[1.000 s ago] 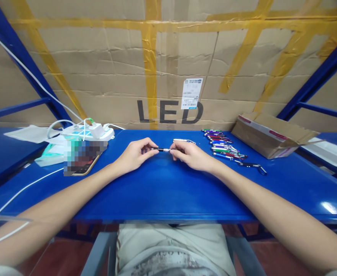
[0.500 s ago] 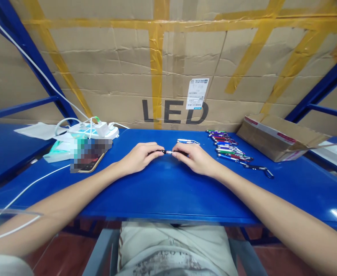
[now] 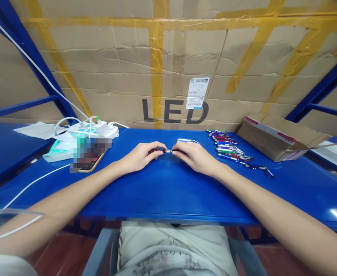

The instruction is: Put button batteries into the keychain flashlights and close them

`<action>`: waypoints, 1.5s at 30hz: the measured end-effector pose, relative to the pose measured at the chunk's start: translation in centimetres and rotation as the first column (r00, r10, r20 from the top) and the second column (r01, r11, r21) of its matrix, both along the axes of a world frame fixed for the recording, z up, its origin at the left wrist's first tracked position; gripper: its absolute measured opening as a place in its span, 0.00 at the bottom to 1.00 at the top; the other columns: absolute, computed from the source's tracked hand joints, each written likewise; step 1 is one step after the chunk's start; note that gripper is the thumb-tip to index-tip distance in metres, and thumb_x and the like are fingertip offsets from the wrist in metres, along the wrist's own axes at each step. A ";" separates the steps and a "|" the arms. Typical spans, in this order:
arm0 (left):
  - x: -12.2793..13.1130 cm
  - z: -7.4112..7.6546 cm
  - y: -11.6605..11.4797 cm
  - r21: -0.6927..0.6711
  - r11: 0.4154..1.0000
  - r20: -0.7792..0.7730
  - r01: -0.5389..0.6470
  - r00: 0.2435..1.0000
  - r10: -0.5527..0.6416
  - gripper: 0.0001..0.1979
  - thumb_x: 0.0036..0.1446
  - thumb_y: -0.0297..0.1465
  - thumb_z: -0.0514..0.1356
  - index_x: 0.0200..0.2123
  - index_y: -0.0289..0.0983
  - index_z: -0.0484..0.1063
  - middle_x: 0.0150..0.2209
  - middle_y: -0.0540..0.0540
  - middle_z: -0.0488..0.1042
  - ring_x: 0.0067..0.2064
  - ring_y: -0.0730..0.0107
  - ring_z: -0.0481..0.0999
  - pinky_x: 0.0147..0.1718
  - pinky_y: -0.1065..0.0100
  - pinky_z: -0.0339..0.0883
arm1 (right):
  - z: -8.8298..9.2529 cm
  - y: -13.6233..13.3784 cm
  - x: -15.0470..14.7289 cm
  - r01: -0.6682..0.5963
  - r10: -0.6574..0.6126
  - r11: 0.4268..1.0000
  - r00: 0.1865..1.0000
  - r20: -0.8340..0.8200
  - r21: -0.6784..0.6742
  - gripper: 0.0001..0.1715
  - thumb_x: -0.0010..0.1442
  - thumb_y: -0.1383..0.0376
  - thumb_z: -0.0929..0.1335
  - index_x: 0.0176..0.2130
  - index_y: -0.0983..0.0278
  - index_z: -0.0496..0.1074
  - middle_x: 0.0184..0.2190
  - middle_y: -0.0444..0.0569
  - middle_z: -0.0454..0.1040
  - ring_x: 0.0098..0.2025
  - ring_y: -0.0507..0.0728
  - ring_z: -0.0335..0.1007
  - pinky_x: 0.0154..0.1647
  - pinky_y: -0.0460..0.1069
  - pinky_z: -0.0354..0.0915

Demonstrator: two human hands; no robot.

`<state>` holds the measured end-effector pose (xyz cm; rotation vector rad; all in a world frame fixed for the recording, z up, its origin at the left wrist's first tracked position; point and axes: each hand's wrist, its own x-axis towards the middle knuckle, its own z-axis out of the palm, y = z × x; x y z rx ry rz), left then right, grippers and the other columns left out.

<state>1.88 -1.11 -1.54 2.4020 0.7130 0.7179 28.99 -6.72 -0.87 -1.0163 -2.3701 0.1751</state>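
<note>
Above the middle of the blue table, a slim black and silver pen-shaped tube (image 3: pixel 168 151) lies level between my hands. My left hand (image 3: pixel 142 156) pinches its left end between thumb and fingers. The right end is in the closed fingertips of my right hand (image 3: pixel 195 156). Only the short silver middle and a bit of black show; the rest is hidden by my fingers. Just behind my right hand lies a silver and blue pen-shaped piece (image 3: pixel 185 140). Further right, several similar coloured pieces with clips (image 3: pixel 227 147) lie in a column, with a black one (image 3: pixel 256 167) nearest me.
An open cardboard box (image 3: pixel 283 138) stands at the back right. On the left are a phone (image 3: pixel 92 163), a white power strip (image 3: pixel 110 132) with cables, and a green and white packet (image 3: pixel 60 149). A large taped carton (image 3: pixel 113 76) walls off the back of the table.
My left fingertips have shifted slightly along the tube, and a little more of its middle shows. Both hands keep nearly the same place; the other things have not moved.
</note>
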 end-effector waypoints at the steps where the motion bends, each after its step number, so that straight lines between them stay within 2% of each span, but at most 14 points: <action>1: 0.0 0.0 0.0 0.000 1.000 0.000 0.004 1.000 -0.004 0.18 0.76 0.44 0.56 0.57 0.43 0.78 0.43 0.47 0.83 0.39 0.62 0.81 0.45 0.64 0.71 | 0.0 0.0 0.0 -0.002 0.002 1.000 1.000 0.000 0.000 0.13 0.80 0.59 0.62 0.49 0.59 0.74 0.44 0.51 0.81 0.44 0.61 0.78 0.46 0.52 0.68; 6: -0.2 0.0 0.1 -0.001 1.000 0.019 0.003 1.000 -0.003 0.17 0.75 0.44 0.56 0.55 0.43 0.79 0.40 0.47 0.82 0.40 0.60 0.81 0.46 0.63 0.72 | 0.1 0.0 0.2 -0.007 0.007 1.000 1.000 -0.001 -0.012 0.14 0.80 0.58 0.63 0.49 0.59 0.76 0.43 0.51 0.82 0.44 0.60 0.78 0.46 0.52 0.68; 11: -0.2 0.0 0.4 -0.030 0.999 0.045 0.034 0.998 -0.032 0.16 0.74 0.45 0.58 0.53 0.43 0.80 0.51 0.44 0.83 0.51 0.54 0.82 0.56 0.59 0.71 | 0.6 0.2 0.6 -0.018 0.021 0.999 0.998 0.065 -0.048 0.14 0.79 0.59 0.63 0.49 0.60 0.77 0.44 0.52 0.83 0.44 0.61 0.78 0.47 0.53 0.68; 14: -0.2 -0.1 0.5 -0.136 0.988 0.070 0.074 0.995 -0.065 0.16 0.75 0.45 0.58 0.53 0.42 0.78 0.50 0.43 0.84 0.53 0.54 0.82 0.57 0.57 0.71 | 0.6 0.5 1.3 -0.006 0.012 0.999 0.988 0.152 -0.037 0.14 0.78 0.60 0.64 0.48 0.61 0.78 0.43 0.53 0.82 0.44 0.62 0.78 0.46 0.53 0.67; 18: -0.2 -0.2 0.5 -0.297 0.943 0.175 0.152 0.979 -0.102 0.15 0.74 0.45 0.60 0.54 0.41 0.72 0.54 0.38 0.83 0.61 0.53 0.80 0.62 0.54 0.69 | 0.5 0.8 2.0 0.029 -0.022 0.999 0.973 0.229 -0.027 0.14 0.77 0.61 0.65 0.45 0.60 0.80 0.41 0.54 0.82 0.42 0.62 0.78 0.44 0.53 0.67; 22: -0.2 -0.1 0.2 -0.339 0.924 0.226 0.180 0.968 -0.106 0.17 0.73 0.47 0.62 0.53 0.42 0.69 0.57 0.36 0.83 0.63 0.52 0.79 0.63 0.54 0.66 | 0.6 0.8 2.0 0.037 -0.039 0.999 0.969 0.245 0.015 0.11 0.76 0.63 0.67 0.44 0.60 0.80 0.41 0.54 0.81 0.44 0.63 0.77 0.46 0.54 0.67; 25: -0.1 0.1 -0.1 -0.337 0.925 0.218 0.174 0.971 -0.103 0.16 0.73 0.46 0.62 0.53 0.42 0.69 0.57 0.36 0.83 0.61 0.52 0.80 0.60 0.54 0.68 | 0.6 0.7 1.9 0.040 -0.045 0.999 0.962 0.269 0.025 0.09 0.75 0.64 0.68 0.44 0.60 0.80 0.41 0.55 0.80 0.45 0.64 0.77 0.46 0.54 0.67; 29: 0.4 0.2 -0.5 -0.371 0.916 0.242 0.153 0.968 -0.064 0.16 0.73 0.46 0.62 0.50 0.42 0.66 0.58 0.37 0.82 0.47 0.61 0.83 0.46 0.62 0.73 | 0.5 0.8 2.0 0.060 -0.055 0.998 0.960 0.273 -0.011 0.08 0.75 0.63 0.68 0.47 0.61 0.78 0.44 0.55 0.79 0.46 0.64 0.77 0.48 0.55 0.68; 32: 0.8 0.0 -0.5 -0.372 0.914 0.291 0.166 0.955 -0.055 0.17 0.73 0.47 0.61 0.49 0.42 0.63 0.56 0.37 0.82 0.41 0.65 0.82 0.40 0.63 0.73 | 0.2 0.9 2.0 0.060 -0.049 0.997 0.973 0.225 -0.043 0.08 0.75 0.63 0.68 0.50 0.61 0.76 0.47 0.54 0.79 0.48 0.64 0.76 0.50 0.56 0.69; 37: 0.7 -0.2 -0.5 -0.352 0.928 0.269 0.120 0.963 -0.023 0.18 0.74 0.48 0.60 0.52 0.42 0.63 0.51 0.39 0.84 0.41 0.65 0.82 0.43 0.62 0.73 | -0.1 1.2 1.9 0.032 -0.021 0.998 0.982 0.190 -0.055 0.05 0.75 0.65 0.67 0.47 0.61 0.75 0.45 0.53 0.77 0.47 0.63 0.74 0.51 0.56 0.68; 40: 0.4 -0.2 -0.5 -0.294 0.951 0.226 0.099 0.974 -0.032 0.16 0.76 0.47 0.58 0.54 0.42 0.63 0.49 0.40 0.85 0.42 0.64 0.82 0.49 0.60 0.73 | -0.2 1.3 1.9 0.027 -0.015 0.998 0.984 0.180 -0.063 0.04 0.75 0.64 0.68 0.45 0.61 0.74 0.44 0.53 0.77 0.46 0.63 0.73 0.50 0.56 0.67; 45: 0.1 0.1 -0.6 -0.195 0.978 0.161 0.079 0.986 -0.048 0.18 0.77 0.43 0.56 0.63 0.44 0.60 0.48 0.42 0.85 0.43 0.64 0.83 0.48 0.62 0.73 | -0.3 1.4 2.1 0.008 0.005 0.996 0.990 0.141 -0.092 0.04 0.74 0.65 0.68 0.43 0.61 0.73 0.42 0.52 0.76 0.45 0.62 0.72 0.49 0.55 0.66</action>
